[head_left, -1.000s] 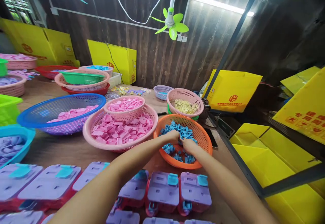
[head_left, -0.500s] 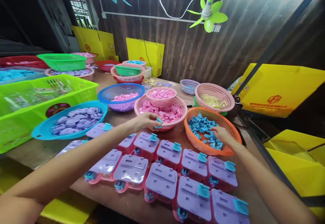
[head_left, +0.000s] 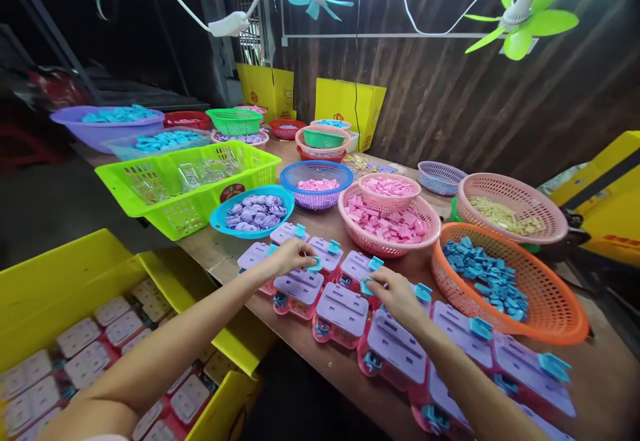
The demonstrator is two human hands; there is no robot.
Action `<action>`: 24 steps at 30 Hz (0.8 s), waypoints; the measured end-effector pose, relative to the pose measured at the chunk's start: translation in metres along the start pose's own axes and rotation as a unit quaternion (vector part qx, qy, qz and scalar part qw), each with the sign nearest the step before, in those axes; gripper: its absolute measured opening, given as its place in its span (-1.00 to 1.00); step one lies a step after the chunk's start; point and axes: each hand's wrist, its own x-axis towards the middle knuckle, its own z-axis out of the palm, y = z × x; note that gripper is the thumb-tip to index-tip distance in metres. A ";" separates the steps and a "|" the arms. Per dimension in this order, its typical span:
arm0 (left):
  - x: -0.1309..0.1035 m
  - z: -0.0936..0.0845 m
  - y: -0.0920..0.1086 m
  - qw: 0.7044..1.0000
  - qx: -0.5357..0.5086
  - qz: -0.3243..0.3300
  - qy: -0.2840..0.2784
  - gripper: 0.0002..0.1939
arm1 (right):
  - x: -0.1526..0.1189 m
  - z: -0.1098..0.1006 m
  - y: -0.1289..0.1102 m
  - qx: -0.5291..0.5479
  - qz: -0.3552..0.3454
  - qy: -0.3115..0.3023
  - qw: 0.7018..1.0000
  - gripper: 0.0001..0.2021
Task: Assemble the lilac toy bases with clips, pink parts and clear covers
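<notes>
Rows of pink boxes with purple lids [head_left: 341,307] stand along the table edge, several with a blue clip on the lid. My left hand [head_left: 293,257] pinches a small blue plastic clip [head_left: 314,264] above the lids at the far end. In my right hand [head_left: 397,291] is another blue clip [head_left: 367,286], gripped between thumb and fingers close over a lid in the back row. An orange basket [head_left: 560,301] holds a heap of loose blue clips [head_left: 480,274] to the right of that hand.
Pink baskets [head_left: 433,227] hold pink pieces behind the boxes. A light blue bowl [head_left: 217,219] carries purple pieces beside a lime green crate [head_left: 187,214]. On the lower left, a yellow carton [head_left: 65,261] contains more lidded boxes. Two fans [head_left: 520,21] hang overhead.
My view has swung left. My right hand has left the orange basket with a blue clip and come over the lids. The left hand, still pinching its clip, has moved down over the boxes.
</notes>
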 end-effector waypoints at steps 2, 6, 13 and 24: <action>0.000 0.007 -0.013 0.999 0.051 0.015 0.007 -0.70 | 0.008 0.028 -0.003 -0.010 0.006 -0.020 1.000 -0.78; 0.001 0.017 -0.032 0.995 0.088 0.033 0.021 -0.74 | 0.011 0.052 0.010 -0.025 0.046 -0.060 0.997 -0.78; 0.009 0.017 -0.047 0.991 0.121 0.041 0.030 -0.79 | -0.003 0.060 0.014 -0.116 0.036 -0.002 0.993 -0.78; -0.008 0.025 -0.029 0.965 0.212 0.148 0.037 -0.79 | -0.015 0.081 0.013 -0.175 -0.004 0.089 0.980 -0.76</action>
